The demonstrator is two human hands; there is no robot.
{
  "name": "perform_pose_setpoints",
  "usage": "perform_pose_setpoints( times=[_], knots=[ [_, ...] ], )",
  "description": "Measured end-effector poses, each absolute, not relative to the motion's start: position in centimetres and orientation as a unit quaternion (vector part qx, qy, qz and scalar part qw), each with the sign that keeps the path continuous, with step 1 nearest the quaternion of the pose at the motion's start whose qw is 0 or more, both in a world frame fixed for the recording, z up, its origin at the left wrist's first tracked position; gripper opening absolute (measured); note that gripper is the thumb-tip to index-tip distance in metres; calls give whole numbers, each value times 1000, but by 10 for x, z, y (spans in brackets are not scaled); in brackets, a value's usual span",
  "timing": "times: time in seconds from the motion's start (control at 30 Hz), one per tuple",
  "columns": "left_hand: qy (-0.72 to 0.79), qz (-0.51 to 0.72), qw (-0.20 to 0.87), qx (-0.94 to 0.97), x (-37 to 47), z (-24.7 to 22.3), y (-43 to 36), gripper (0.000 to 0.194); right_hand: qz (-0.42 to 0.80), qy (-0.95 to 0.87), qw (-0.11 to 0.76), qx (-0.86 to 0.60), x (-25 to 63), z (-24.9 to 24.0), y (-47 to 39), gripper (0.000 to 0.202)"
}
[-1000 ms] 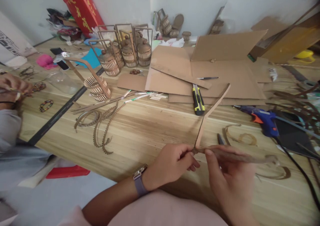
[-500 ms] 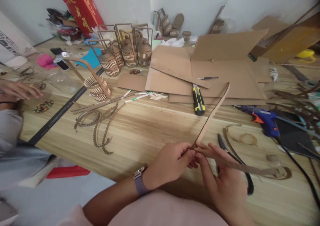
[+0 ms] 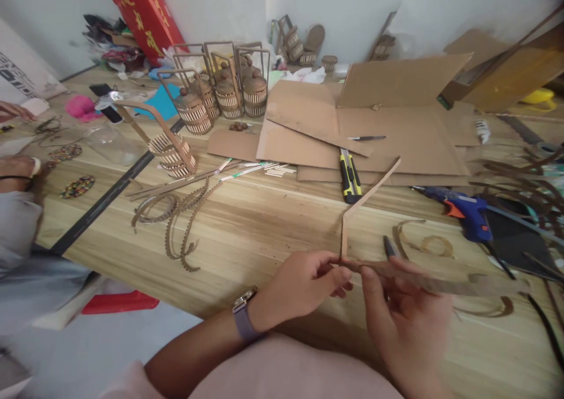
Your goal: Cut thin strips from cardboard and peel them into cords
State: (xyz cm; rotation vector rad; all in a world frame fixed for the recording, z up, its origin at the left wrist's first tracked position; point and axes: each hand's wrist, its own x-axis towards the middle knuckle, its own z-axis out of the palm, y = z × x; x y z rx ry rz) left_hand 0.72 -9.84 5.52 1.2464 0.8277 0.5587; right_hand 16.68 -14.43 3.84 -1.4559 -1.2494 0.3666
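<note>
A thin brown cardboard strip runs between my hands, bent at an angle beyond my fingers, with its far end pointing up and right. My left hand, with a watch on its wrist, pinches the strip between thumb and fingers near a second bend. Just to the right, my right hand grips the same strip by thumb and fingers. The strip's blurred long tail passes over that palm to the right. Black-handled scissors lie on the table, mostly hidden behind my right hand.
A utility knife lies by cardboard sheets. At right are a blue glue gun and curled strips. Small handled baskets stand at the back; notched strips lie left. A co-worker's arm rests at far left.
My right hand has shifted right along the strip. The strip's upright part now shows a bend further out, where it was straight before. The co-worker's hand at far left has drawn back.
</note>
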Motion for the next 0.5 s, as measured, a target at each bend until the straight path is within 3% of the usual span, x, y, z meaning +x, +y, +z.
perform_pose_setpoints(
  times=[0.27,0.5],
  knots=[
    [377,254,697,554,10,55,-96,28,-28,-690,452,-565,169,37,-140,15],
    [387,234,709,541,11,55,-100,29,37,-635,480,-604,172,47,-139,9]
  ],
)
